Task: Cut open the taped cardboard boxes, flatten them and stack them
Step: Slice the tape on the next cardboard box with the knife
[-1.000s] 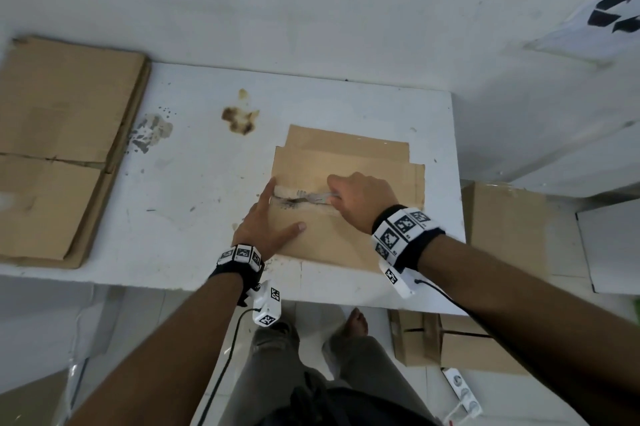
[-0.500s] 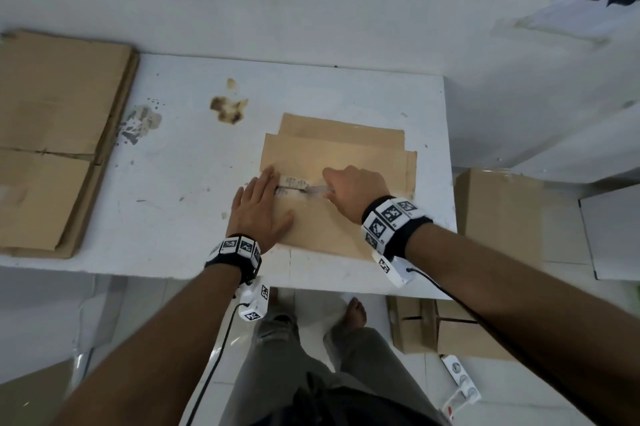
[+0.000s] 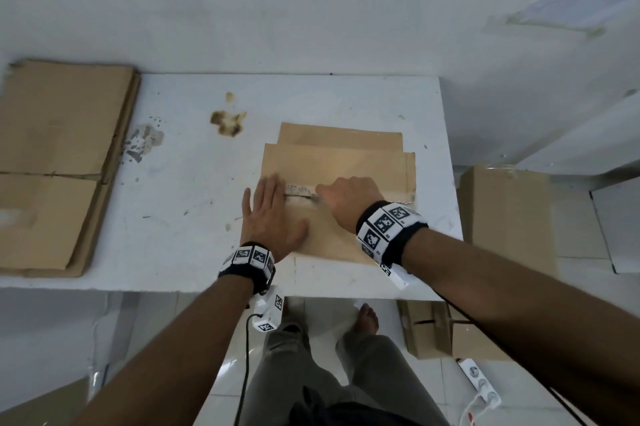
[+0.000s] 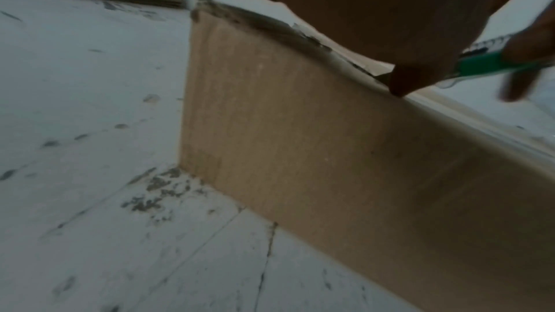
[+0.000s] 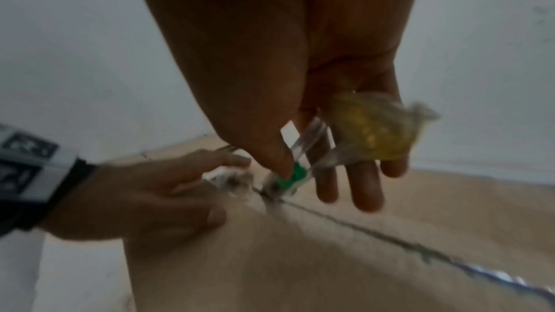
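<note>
One taped box (image 3: 341,183) is lying near the desk's (image 3: 194,190) front right corner; one flattened stack (image 3: 59,162) is sitting at its left edge. Left hand (image 3: 273,214) is pressing flat, fingers straight, on the box. Right hand (image 3: 349,198) is gripping one green cutter (image 5: 288,178), blade at the seam.

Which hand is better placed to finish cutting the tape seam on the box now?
The right hand: it already holds the green cutter, blade at the seam on the cardboard box. The left hand lies flat on the box and steadies it.

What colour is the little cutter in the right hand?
Green and clear plastic; the cutter shows best in the right wrist view, pinched by the right hand.
</note>
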